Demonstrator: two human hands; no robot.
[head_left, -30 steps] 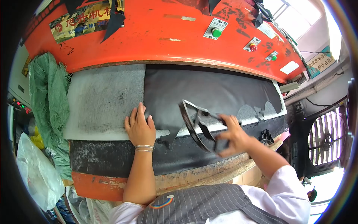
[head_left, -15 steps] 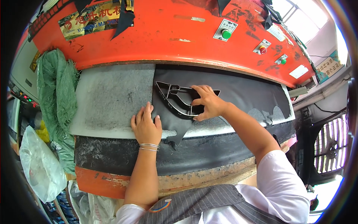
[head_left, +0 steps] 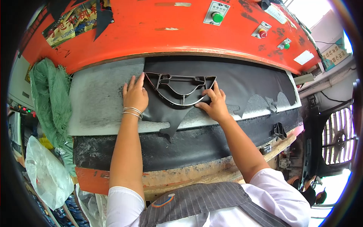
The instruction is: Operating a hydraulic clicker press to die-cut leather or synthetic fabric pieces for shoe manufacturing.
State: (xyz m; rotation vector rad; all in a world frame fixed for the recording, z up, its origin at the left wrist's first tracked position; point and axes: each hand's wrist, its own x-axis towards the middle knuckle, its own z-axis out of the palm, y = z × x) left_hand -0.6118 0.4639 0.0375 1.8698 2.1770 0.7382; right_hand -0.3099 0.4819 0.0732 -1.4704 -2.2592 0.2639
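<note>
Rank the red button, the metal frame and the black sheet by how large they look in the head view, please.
1. Black sheet, reaching well beyond the frame
2. Metal frame
3. Red button, clearly smallest

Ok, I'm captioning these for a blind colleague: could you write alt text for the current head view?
A person's right hand holds the right side of a curved metal frame lying on black sheet material, while the left hand rests by its left corner. Behind is an orange-red machine with green and red buttons.
</note>
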